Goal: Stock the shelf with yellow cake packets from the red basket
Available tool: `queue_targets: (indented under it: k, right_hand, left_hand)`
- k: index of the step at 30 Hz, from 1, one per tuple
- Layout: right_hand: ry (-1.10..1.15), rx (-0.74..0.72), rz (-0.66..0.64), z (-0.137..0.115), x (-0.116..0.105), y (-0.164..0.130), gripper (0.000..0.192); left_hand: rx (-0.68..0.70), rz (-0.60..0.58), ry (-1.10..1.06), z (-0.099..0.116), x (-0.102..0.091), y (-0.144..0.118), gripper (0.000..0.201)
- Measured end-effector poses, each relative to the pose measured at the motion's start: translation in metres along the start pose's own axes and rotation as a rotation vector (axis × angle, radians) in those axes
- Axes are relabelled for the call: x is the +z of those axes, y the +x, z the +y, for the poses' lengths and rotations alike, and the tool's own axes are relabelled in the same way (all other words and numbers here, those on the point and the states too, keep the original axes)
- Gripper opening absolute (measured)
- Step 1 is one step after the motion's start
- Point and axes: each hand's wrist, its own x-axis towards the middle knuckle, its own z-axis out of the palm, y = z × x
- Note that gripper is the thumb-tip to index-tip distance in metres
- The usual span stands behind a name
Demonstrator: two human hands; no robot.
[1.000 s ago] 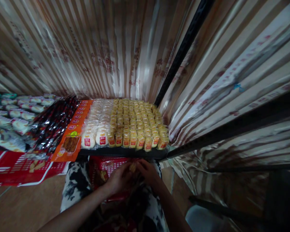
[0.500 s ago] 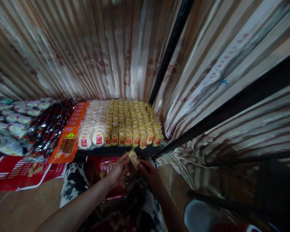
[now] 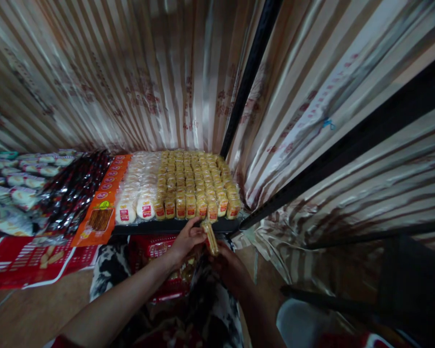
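Note:
A small wrapped yellow snack cake point(image 3: 210, 238) is tilted between my two hands, just in front of the shelf edge. My left hand point(image 3: 184, 244) pinches it at its upper left side, the thumb and fingers closed. My right hand point(image 3: 227, 263) grips its lower end; some of those fingers are in shadow. Beyond them, tight rows of similar yellow snack cakes point(image 3: 195, 183) stand on the black shelf point(image 3: 166, 226), with red labels on the front ones. Beneath my hands, a red basket point(image 3: 155, 245) with more wrapped pieces sits between my knees.
Left of the cakes lie white round packets point(image 3: 145, 205), an orange bag point(image 3: 99, 217), dark shiny packets point(image 3: 76, 183) and white packets point(image 3: 25, 195). Another red basket point(image 3: 18, 263) is at lower left. Black posts point(image 3: 252, 72) and striped curtains point(image 3: 148, 72) enclose the shelf.
The held snack cake has turned from showing its broad face to showing a narrow edge, and moved slightly right. My left hand has shifted right and up a little with it.

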Motion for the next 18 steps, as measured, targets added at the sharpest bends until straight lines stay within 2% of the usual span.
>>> queue_targets:
  k: [3,5,10,15,18]
  right_hand:
    - [0.079,0.04,0.005,0.0,-0.001,0.002,0.029]
    - [0.111,0.035,0.072,0.002,-0.003,0.004,0.032]
    - [0.049,-0.144,0.291,0.008,-0.011,0.008,0.038]
    - [-0.122,-0.282,0.279,0.009,-0.016,0.008,0.037]
    - [-0.225,-0.301,0.296,0.015,-0.02,0.013,0.04]
  left_hand:
    - [-0.005,-0.02,-0.008,-0.004,0.003,0.005,0.063]
    - [-0.009,0.008,-0.006,-0.007,0.004,0.008,0.057]
    - [-0.018,0.16,0.076,-0.016,0.005,0.012,0.05]
    - [-0.012,0.203,0.071,-0.026,0.008,0.011,0.047]
    - [0.066,0.267,0.159,-0.03,0.01,0.017,0.044]
